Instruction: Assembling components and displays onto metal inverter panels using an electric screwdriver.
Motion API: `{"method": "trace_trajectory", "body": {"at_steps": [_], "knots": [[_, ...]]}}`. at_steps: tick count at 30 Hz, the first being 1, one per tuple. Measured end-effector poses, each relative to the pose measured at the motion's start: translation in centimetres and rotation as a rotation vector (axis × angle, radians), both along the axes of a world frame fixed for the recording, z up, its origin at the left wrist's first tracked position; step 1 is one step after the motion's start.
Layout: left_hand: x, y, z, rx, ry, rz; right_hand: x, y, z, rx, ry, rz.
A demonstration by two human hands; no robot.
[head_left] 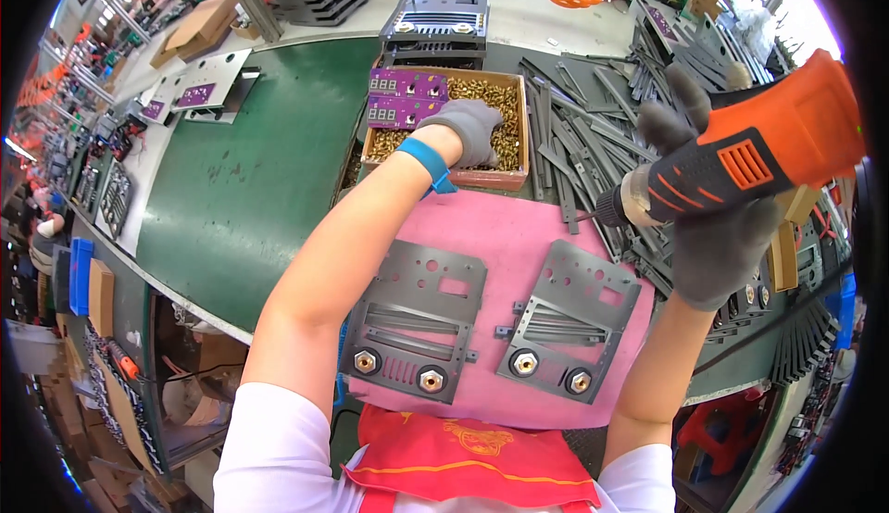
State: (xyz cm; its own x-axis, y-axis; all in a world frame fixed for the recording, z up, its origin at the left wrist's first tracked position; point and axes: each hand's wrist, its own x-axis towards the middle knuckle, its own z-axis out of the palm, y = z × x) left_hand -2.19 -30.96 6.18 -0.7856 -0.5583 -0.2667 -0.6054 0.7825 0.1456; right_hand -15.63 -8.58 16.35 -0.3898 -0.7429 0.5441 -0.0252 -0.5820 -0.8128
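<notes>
My gloved left hand (470, 129) reaches into the cardboard box (519, 124) of brass screws (505, 106), fingers curled down among them; whether they pinch one I cannot tell. My right hand (713, 226) is wrapped tight around the orange power screwdriver (750, 156), raised above two grey metal plates (417, 319) on the pink mat (509, 235).

two panels (414, 321) (567, 320) side by side on mat (519, 235), screw box (512, 115) behind.

Matt grey metal plates (414, 319) on pink, seemingly foam mat (519, 226); glossy brass screws (500, 106).
</notes>
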Motion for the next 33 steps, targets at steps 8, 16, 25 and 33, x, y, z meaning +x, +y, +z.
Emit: {"method": "trace_trajectory", "body": {"at_steps": [8,16,25,33], "knots": [[-0.7,0.4,0.5,0.073,-0.052,0.059,-0.8,2.0,-0.7,0.179,0.094,0.212],[-0.2,1.4,0.3,0.134,-0.065,0.161,-1.6,4.7,-3.4,0.057,0.117,0.053],[2.1,-4.7,-2.2,1.411,0.787,0.597,-2.4,6.5,-4.1,-0.063,0.099,0.046],[3.1,-1.6,-1.4,1.97,1.12,0.619,-2.7,8.3,-4.0,0.099,0.06,0.106]]}}
